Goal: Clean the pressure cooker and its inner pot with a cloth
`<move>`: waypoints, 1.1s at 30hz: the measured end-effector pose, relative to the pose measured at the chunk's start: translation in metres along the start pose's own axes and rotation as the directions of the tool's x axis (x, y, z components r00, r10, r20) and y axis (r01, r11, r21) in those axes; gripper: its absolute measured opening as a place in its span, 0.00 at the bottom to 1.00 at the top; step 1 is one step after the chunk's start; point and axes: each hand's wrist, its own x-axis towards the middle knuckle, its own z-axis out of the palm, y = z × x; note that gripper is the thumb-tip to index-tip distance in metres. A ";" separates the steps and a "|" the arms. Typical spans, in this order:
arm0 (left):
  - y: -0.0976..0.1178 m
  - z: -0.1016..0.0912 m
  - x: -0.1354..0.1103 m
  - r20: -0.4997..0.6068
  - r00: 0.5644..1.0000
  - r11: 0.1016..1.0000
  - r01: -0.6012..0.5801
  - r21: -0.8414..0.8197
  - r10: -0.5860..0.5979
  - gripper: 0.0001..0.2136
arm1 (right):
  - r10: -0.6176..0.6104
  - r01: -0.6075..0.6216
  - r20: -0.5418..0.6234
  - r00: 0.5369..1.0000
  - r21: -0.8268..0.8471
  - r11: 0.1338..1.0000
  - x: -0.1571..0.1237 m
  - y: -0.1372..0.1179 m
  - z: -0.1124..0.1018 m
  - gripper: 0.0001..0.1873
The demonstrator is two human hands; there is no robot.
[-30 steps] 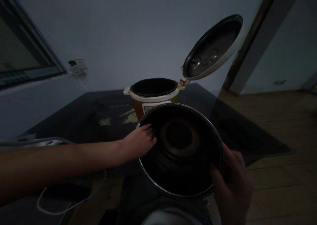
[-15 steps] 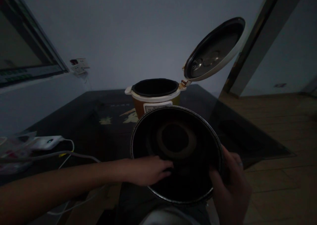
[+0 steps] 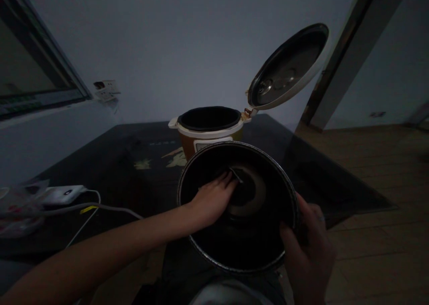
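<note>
A black round inner pot (image 3: 248, 247) with a thin pale rim is tilted so that its inside faces me. My right hand (image 3: 310, 247) grips its rim at the right, thumb inside and fingers behind the wall. Inside the pot is my left hand (image 3: 214, 200), its fingers pressed on a thin dark piece like a cloth (image 3: 236, 174) with a pale edge, against the bottom. A lighter ring marks the pot's bottom. Just behind it stands the cooker body (image 3: 209, 135), white-rimmed and brownish, its lid (image 3: 290, 70) raised at the right.
The cooker is on a dark table (image 3: 150, 146) against a wall. At left lie a white power strip (image 3: 65, 194), cables (image 3: 110, 209) and a plastic bag (image 3: 25, 209). A wall socket (image 3: 107, 90) is beside the window. Wooden floor (image 3: 368, 247) shows at the right.
My left hand has moved up and deeper into the pot, from its lower wall to the bottom, and the cloth-like piece now shows. My right hand keeps its hold on the rim.
</note>
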 end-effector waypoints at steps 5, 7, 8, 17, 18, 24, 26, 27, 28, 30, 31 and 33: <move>0.006 0.023 0.005 0.131 0.990 0.985 -0.063 0.158 0.042 0.30 | 0.011 -0.011 0.008 1.000 -0.002 1.000 0.000 0.001 0.001 0.26; 0.004 0.021 0.010 0.117 0.993 0.984 -0.047 0.170 0.028 0.33 | 0.004 -0.004 0.013 1.000 0.020 1.000 -0.001 0.002 0.000 0.26; 0.003 0.019 0.014 0.097 0.995 0.984 -0.034 0.178 0.017 0.34 | -0.007 0.007 0.017 1.000 0.028 1.000 0.000 0.002 0.000 0.26; 0.014 0.018 0.036 0.012 0.978 0.950 -0.205 0.236 0.208 0.29 | -0.095 0.094 0.073 0.993 0.018 0.995 0.002 0.002 -0.002 0.27; 0.016 0.021 0.038 0.015 0.967 0.936 -0.251 0.248 0.255 0.29 | -0.099 0.098 0.074 0.992 0.014 0.995 0.002 0.002 -0.002 0.27; 0.014 0.034 0.034 0.042 0.859 0.823 -0.502 0.268 0.510 0.26 | -0.086 0.084 0.063 0.994 0.029 0.996 0.004 0.004 -0.002 0.28; 0.013 0.035 0.030 0.084 0.828 0.795 -0.557 0.238 0.555 0.25 | -0.072 0.071 0.059 0.996 0.025 0.997 0.004 0.005 -0.002 0.27; 0.012 0.034 0.027 0.108 0.815 0.787 -0.577 0.219 0.569 0.25 | -0.066 0.065 0.058 0.996 0.022 0.998 0.004 0.006 -0.002 0.27; 0.011 0.034 0.025 0.138 0.803 0.779 -0.595 0.196 0.579 0.24 | -0.058 0.057 0.059 0.997 0.018 0.998 0.005 0.006 -0.002 0.27; 0.009 0.031 0.020 0.205 0.783 0.772 -0.618 0.150 0.587 0.24 | -0.047 0.047 0.055 0.997 0.016 0.999 0.005 0.007 -0.002 0.26; 0.008 0.030 0.018 0.236 0.773 0.770 -0.626 0.126 0.589 0.24 | -0.045 0.045 0.050 0.998 0.016 0.999 0.006 0.008 -0.002 0.26; 0.004 0.028 0.015 0.278 0.749 0.765 -0.640 0.069 0.602 0.24 | -0.047 0.047 0.046 0.998 0.014 0.999 0.007 0.008 -0.003 0.26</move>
